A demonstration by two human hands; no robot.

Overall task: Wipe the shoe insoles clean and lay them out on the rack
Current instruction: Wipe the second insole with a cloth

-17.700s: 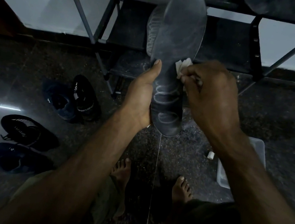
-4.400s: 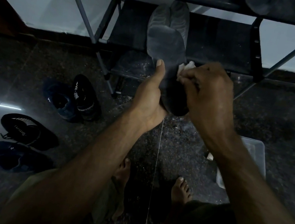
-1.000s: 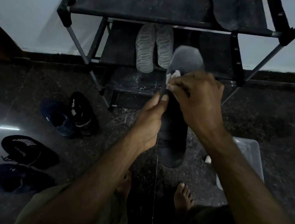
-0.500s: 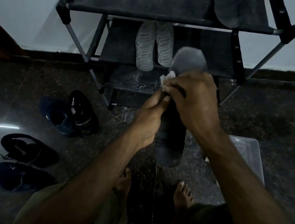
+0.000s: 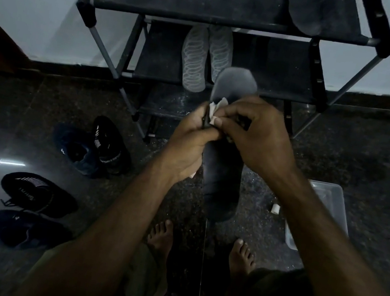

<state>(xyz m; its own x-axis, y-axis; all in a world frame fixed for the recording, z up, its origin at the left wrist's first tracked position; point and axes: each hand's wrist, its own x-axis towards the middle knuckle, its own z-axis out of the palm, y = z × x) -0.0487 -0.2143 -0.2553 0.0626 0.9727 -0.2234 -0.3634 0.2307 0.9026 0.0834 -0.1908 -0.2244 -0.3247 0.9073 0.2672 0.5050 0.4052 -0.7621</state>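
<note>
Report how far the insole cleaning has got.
Done: two patterned insoles lie on the rack's middle shelf, one dark insole on top. In hand: left hand holds a fourth insole; right hand rubs it with a wipe. Left: shelving it.

Dark insole (image 5: 221, 178) held upright; patterned pair (image 5: 205, 57) on rack (image 5: 273, 26).

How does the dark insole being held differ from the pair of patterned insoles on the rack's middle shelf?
The dark plain insole is held up in front of the rack, gripped by the left hand, while the right hand presses a white wipe on it; the pale grey patterned insoles lie side by side on the black shelf rack, untouched. The held one shows no pattern; the pair bears looping lines. Both are shoe insoles.
</note>
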